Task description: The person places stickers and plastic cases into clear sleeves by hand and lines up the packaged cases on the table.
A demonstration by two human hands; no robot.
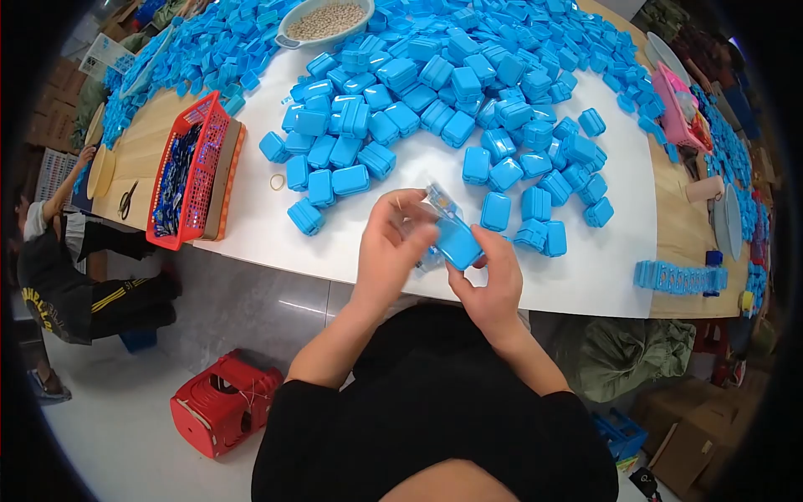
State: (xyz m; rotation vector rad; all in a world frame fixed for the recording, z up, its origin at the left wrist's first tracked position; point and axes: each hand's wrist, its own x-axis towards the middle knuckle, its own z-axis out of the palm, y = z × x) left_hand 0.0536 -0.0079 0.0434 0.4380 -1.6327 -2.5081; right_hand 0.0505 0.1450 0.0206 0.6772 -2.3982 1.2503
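Observation:
In front of my body, over the near edge of the white table top, my right hand pinches a small blue plastic case between thumb and fingers. My left hand is closed round a clear plastic piece that lies against the case; its thumb is blurred. Whether the clear piece is a wrapper or part of the case, I cannot tell. Beyond my hands, a heap of closed blue cases covers much of the white surface, with a few single ones nearest me.
A red basket of dark blue packets stands on the left, near scissors. A bowl of beads sits at the back. To the right are a pink basket and a row of blue pieces. A red stool and another person are left.

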